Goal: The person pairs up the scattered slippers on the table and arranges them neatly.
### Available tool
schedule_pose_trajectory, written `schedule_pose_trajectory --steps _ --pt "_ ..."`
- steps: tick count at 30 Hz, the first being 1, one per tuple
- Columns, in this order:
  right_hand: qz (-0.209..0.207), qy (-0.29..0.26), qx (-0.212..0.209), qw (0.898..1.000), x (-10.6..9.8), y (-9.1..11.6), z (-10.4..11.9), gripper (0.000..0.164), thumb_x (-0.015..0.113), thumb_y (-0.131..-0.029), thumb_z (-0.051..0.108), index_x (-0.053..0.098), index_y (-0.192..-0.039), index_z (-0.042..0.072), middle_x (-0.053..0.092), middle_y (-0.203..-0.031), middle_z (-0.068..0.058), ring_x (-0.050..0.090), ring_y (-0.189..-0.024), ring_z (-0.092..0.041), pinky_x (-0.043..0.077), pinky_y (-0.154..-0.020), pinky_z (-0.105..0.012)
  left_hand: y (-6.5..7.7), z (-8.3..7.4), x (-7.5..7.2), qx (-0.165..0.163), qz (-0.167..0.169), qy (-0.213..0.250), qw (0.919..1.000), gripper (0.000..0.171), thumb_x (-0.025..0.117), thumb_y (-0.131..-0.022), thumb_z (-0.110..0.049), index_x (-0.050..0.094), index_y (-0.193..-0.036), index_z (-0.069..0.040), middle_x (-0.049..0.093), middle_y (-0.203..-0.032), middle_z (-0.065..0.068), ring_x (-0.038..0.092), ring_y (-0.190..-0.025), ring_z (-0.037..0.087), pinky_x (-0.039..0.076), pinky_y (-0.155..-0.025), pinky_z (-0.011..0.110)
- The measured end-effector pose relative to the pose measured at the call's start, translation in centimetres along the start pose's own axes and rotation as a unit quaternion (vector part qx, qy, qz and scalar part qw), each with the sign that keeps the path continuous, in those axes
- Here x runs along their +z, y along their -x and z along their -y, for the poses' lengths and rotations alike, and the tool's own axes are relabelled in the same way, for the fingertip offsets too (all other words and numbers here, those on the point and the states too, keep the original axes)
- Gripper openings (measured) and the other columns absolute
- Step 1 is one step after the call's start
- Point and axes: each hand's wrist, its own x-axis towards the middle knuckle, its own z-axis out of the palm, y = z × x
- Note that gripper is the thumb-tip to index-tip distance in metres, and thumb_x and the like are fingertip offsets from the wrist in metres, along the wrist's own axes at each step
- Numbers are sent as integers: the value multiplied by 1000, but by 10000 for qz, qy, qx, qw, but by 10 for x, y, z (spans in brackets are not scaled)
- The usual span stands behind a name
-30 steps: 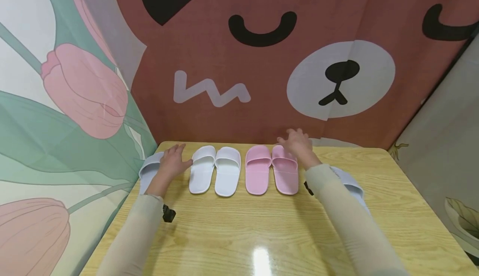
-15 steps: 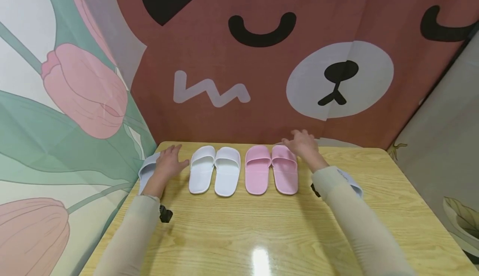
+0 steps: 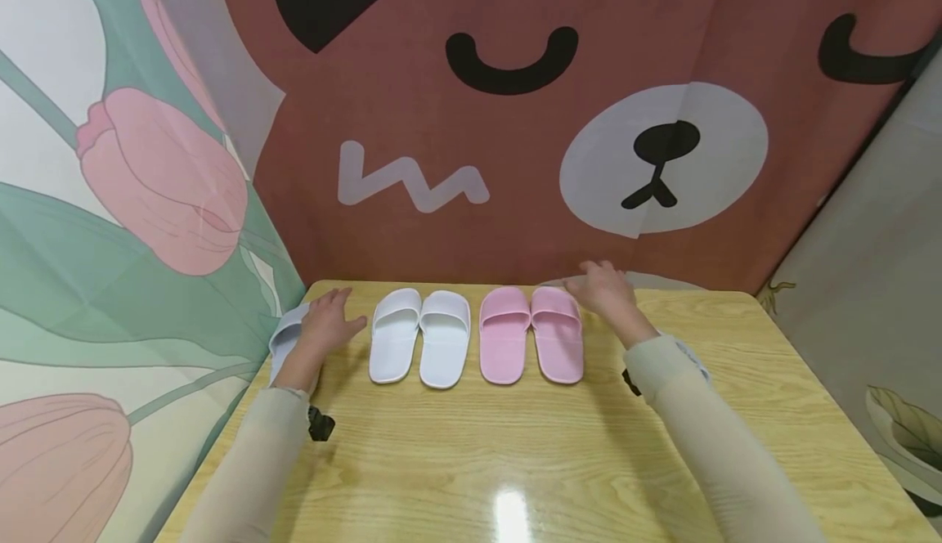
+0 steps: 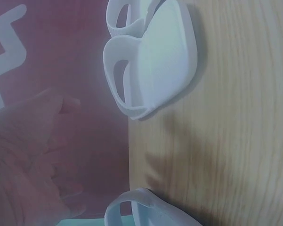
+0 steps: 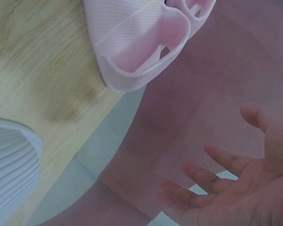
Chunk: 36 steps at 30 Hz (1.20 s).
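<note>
My left hand [image 3: 326, 326] hovers at the table's left, fingers spread and holding nothing. Partly behind it lies a pale blue-grey slipper [image 3: 285, 343], also at the bottom of the left wrist view. To the right of this hand, a pair of white slippers [image 3: 393, 355] sits side by side, toes toward the wall. A pair of pink slippers [image 3: 504, 355] stands beside them. Beyond the right pink slipper [image 5: 132, 42] my right hand [image 3: 605, 291] is raised, its fingers loose and empty. Its sleeve mostly hides another pale blue slipper [image 3: 694, 361].
The slippers stand in a row along the back of a light wood table [image 3: 471, 453]. Right behind its far edge hangs a red-brown bear-print cloth [image 3: 412, 240]. A tulip-print cloth [image 3: 165, 183] closes off the left side, and a pale cloth [image 3: 861, 224] the right.
My right hand has moved right, away from the right pink slipper, and its sleeve covers more of the pale blue slipper. The left hand has drifted slightly left. The slippers stay in place.
</note>
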Motion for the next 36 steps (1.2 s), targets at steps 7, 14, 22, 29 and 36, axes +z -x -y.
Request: schedule_pose_trajectory --steps 7,14,22,29,36 --pt "82 74 -37 9999 -4 8 -8 68 47 -91 50 37 -141 5 30 -142 -27 25 -129 -49 24 -101 -63 1 6 1 -59 19 6 10000 76 54 -87 -43 25 -146 -6 20 -149 27 20 -131 50 21 -101 64" --pt "125 -35 -48 9999 -3 12 -19 71 45 -91 53 34 -142 5 25 -145 -28 24 -130 -49 26 -101 -63 1 8 1 -98 -11 84 9999 75 55 -87 -41 26 -146 -5 22 -148 27 21 -131 50 22 -101 64" --pt "154 -172 47 9997 -1 14 -26 72 46 -91 54 34 -143 6 20 -148 -28 21 -130 -51 22 -101 -66 2 10 1 -138 15 149 9998 74 55 -88 -39 25 -147 -5 20 -148 28 19 -131 51 20 -102 64" --pt "96 -185 66 9998 0 19 -30 71 46 -91 52 34 -143 6 21 -147 -28 22 -130 -52 23 -101 -65 2 15 1 -168 -22 156 9997 74 55 -88 -38 25 -146 -4 20 -148 28 19 -131 51 21 -101 64" --pt "85 -133 101 9998 0 23 -37 74 45 -90 56 32 -144 8 22 -147 -28 22 -130 -52 24 -100 -65 -1 20 4 -251 -83 116 9996 74 56 -88 -38 27 -146 -4 22 -147 28 21 -130 51 22 -101 63"
